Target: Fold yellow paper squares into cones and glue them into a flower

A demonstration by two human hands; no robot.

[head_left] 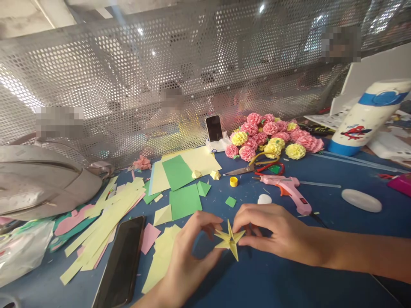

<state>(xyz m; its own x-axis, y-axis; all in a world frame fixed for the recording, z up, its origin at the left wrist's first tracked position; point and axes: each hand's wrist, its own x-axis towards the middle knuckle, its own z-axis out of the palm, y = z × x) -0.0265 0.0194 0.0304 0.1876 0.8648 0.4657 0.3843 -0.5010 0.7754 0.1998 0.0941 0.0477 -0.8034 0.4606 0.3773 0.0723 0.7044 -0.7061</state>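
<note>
A small folded yellow paper star (230, 240) is held just above the blue table (282, 278) between both my hands. My left hand (188, 261) comes in from below and pinches the star's left side with thumb and fingers. My right hand (276, 231) reaches in from the right, its fingertips pinched on the star's top and right points. Green paper squares (183, 200) and yellow sheets (199, 159) lie just beyond my hands.
A black phone (122, 263) lies at the left beside yellow paper strips (105, 222). Behind are a pink glue gun (289, 190), scissors (253, 166), a heap of pink and yellow paper flowers (272, 137), a white bottle (366, 117), a grey bag (41, 179) and a perforated metal screen (192, 77).
</note>
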